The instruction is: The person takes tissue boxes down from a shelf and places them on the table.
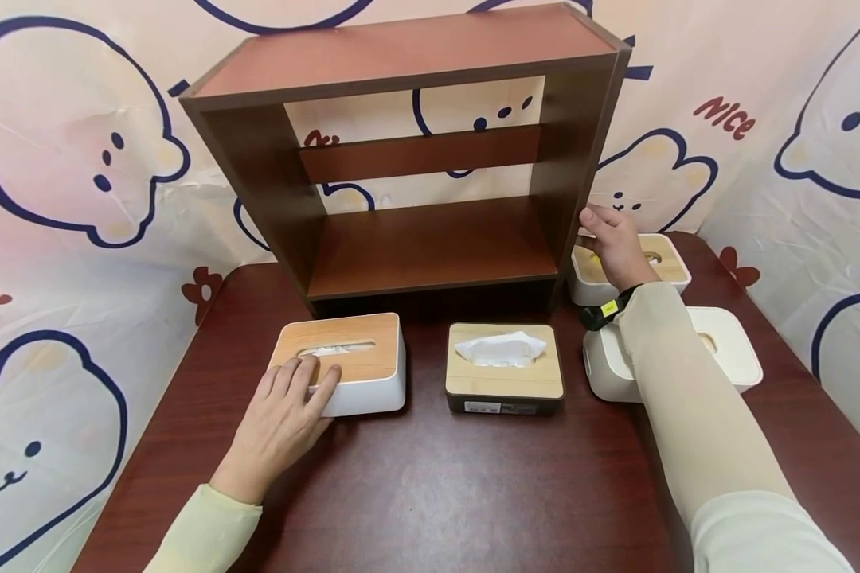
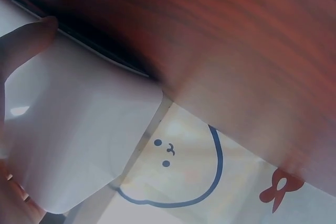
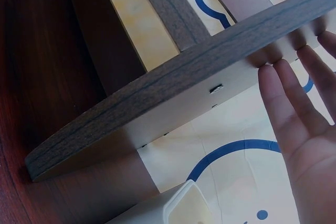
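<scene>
My left hand rests on a white tissue box with a wood-look lid, fingers and thumb spread over the lid's near left part. In the left wrist view, the thumb lies across the white box. My right hand is at the right side of a brown wooden shelf. Its fairly straight fingertips touch the outer side panel in the right wrist view. Between the hands, a dark tissue box with a pale wood lid has a white tissue sticking out.
Right of the shelf stands another white tissue box with a wood lid. Nearer, an all-white tissue box lies partly behind my right sleeve. Everything stands on a dark red table, with cartoon-printed cloth around it.
</scene>
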`<state>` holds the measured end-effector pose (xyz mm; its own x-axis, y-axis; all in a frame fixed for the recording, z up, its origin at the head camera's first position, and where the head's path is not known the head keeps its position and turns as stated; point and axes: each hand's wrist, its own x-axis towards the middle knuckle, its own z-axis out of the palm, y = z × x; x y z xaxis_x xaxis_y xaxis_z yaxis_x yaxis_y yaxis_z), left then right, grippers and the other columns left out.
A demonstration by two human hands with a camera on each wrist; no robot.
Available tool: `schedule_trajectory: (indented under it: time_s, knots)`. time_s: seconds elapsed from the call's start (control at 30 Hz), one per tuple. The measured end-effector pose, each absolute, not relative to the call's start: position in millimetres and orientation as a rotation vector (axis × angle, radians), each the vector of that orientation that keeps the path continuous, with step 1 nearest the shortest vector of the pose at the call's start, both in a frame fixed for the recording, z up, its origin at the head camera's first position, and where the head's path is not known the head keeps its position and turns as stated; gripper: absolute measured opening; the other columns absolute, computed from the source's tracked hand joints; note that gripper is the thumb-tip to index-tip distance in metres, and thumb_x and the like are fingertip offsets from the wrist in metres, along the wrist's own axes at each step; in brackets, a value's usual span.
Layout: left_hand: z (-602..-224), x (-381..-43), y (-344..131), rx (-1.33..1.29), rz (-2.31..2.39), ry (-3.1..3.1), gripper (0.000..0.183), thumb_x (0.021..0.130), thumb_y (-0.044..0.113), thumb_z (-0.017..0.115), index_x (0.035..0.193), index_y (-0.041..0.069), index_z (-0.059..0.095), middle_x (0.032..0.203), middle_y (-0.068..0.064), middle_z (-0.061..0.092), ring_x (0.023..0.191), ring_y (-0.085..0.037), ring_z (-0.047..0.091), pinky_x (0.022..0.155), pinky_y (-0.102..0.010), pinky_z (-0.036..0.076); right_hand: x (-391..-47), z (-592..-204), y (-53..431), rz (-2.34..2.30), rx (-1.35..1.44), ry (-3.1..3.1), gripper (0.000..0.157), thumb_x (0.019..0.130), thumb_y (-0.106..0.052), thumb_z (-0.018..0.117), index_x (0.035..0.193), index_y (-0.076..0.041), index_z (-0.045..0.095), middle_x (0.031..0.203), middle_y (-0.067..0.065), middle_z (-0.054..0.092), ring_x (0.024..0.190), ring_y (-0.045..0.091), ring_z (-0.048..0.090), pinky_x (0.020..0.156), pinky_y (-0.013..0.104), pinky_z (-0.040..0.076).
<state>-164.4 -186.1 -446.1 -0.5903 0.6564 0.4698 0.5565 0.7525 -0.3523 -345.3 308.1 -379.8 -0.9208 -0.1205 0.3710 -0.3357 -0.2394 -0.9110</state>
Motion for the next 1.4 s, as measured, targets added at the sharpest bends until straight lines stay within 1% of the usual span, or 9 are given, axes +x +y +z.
schedule_trajectory:
  time_s: [0.3, 0.5, 0.67, 0.83, 0.9, 1.0, 1.1, 1.2, 1.4]
  knots:
    - [-446.5, -164.6, -186.0, -0.916, 0.258, -2.345, 0.071, 0.069, 0.031, 0.081, 0.126, 0.000, 0.051, 0.117, -0.030, 0.049, 0.105, -0.047, 0.050, 0.080, -0.054, 0.043, -343.9, -379.1, 307.4, 2.315, 0.554, -1.826, 0.027, 0.098, -0.022, 0.062, 0.117, -0.007, 0.073, 0.111, 0.002, 0.069, 0.105, 0.019, 0.057, 0.085, 0.027, 0.052]
    - [-446.2, -162.9, -185.6, -0.918, 0.278, -2.342, 0.073, 0.068, 0.034, 0.082, 0.126, 0.001, 0.051, 0.118, -0.030, 0.049, 0.105, -0.047, 0.050, 0.080, -0.053, 0.043, -344.4, -379.9, 307.5, 2.336, 0.557, -1.807, 0.026, 0.097, -0.022, 0.063, 0.116, -0.007, 0.073, 0.110, 0.002, 0.069, 0.104, 0.018, 0.057, 0.084, 0.028, 0.052]
    - [-446.7, -161.8, -186.6, -0.928, 0.274, -2.336, 0.065, 0.074, 0.034, 0.074, 0.125, 0.001, 0.051, 0.117, -0.030, 0.049, 0.106, -0.047, 0.050, 0.080, -0.053, 0.043, -344.7, -380.8, 307.7, 2.338, 0.556, -1.802, 0.026, 0.096, -0.023, 0.064, 0.115, -0.008, 0.074, 0.109, 0.002, 0.069, 0.102, 0.018, 0.058, 0.083, 0.028, 0.052]
    - [-448.2, -161.3, -187.2, -0.938, 0.257, -2.330, 0.069, 0.069, 0.033, 0.081, 0.124, 0.002, 0.051, 0.117, -0.029, 0.049, 0.106, -0.047, 0.050, 0.080, -0.053, 0.043, -345.1, -380.9, 307.7, 2.341, 0.563, -1.792, 0.026, 0.096, -0.023, 0.065, 0.115, -0.007, 0.073, 0.108, 0.002, 0.069, 0.102, 0.019, 0.058, 0.083, 0.029, 0.052]
    - [-449.0, -161.2, -187.2, -0.946, 0.235, -2.324, 0.062, 0.073, 0.028, 0.076, 0.123, 0.003, 0.052, 0.116, -0.029, 0.050, 0.106, -0.047, 0.050, 0.080, -0.053, 0.043, -345.0, -380.5, 307.4, 2.342, 0.565, -1.793, 0.026, 0.096, -0.023, 0.064, 0.115, -0.007, 0.073, 0.108, 0.003, 0.069, 0.102, 0.019, 0.058, 0.084, 0.029, 0.052]
    - [-450.0, -161.3, -186.7, -0.956, 0.197, -2.314, 0.045, 0.082, 0.024, 0.059, 0.121, 0.003, 0.052, 0.115, -0.030, 0.050, 0.104, -0.049, 0.049, 0.079, -0.054, 0.043, -344.3, -379.8, 307.6, 2.329, 0.563, -1.812, 0.027, 0.097, -0.023, 0.064, 0.116, -0.006, 0.073, 0.110, 0.003, 0.069, 0.103, 0.019, 0.057, 0.084, 0.028, 0.052]
    - [-450.6, -161.6, -185.9, -0.959, 0.169, -2.304, 0.039, 0.087, 0.023, 0.044, 0.120, 0.003, 0.053, 0.114, -0.031, 0.050, 0.104, -0.049, 0.049, 0.079, -0.055, 0.042, -343.5, -379.2, 307.6, 2.322, 0.559, -1.823, 0.028, 0.097, -0.023, 0.063, 0.117, -0.007, 0.072, 0.111, 0.002, 0.068, 0.104, 0.019, 0.057, 0.084, 0.028, 0.052]
    - [-450.7, -161.5, -185.6, -0.958, 0.164, -2.300, 0.038, 0.089, 0.023, 0.041, 0.120, 0.003, 0.053, 0.114, -0.031, 0.050, 0.104, -0.049, 0.049, 0.079, -0.055, 0.042, -343.1, -378.8, 307.4, 2.326, 0.559, -1.821, 0.027, 0.097, -0.023, 0.063, 0.117, -0.007, 0.073, 0.110, 0.002, 0.068, 0.104, 0.019, 0.057, 0.084, 0.028, 0.052]
    - [-450.3, -160.5, -186.4, -0.964, 0.183, -2.310, 0.040, 0.087, 0.023, 0.044, 0.121, 0.003, 0.052, 0.114, -0.030, 0.050, 0.104, -0.049, 0.049, 0.079, -0.055, 0.042, -343.7, -380.3, 307.5, 2.335, 0.564, -1.814, 0.026, 0.097, -0.022, 0.063, 0.116, -0.007, 0.073, 0.110, 0.002, 0.069, 0.103, 0.018, 0.057, 0.085, 0.029, 0.051]
